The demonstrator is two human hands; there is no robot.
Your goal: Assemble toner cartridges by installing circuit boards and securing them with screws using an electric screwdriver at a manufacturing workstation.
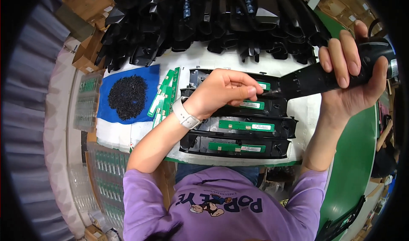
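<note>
My right hand (355, 68) grips a black electric screwdriver (324, 73) whose tip points left toward a black plastic housing (281, 107). My left hand (223, 92), wearing a white wristband, is pinched at the screwdriver tip over a green circuit board (252, 105) on that housing; whether a screw is between the fingertips is hidden. Several black housings lie in a row on the white bench (123, 132), each with a green board (246, 125) set in it.
A heap of small black screws (128, 96) lies on a blue cloth (106, 113). Loose green boards (164, 96) lie beside it. Many black plastic parts (204, 19) are stacked at the back. Trays of green boards (87, 100) stand left. A green conveyor belt (353, 173) runs on the right.
</note>
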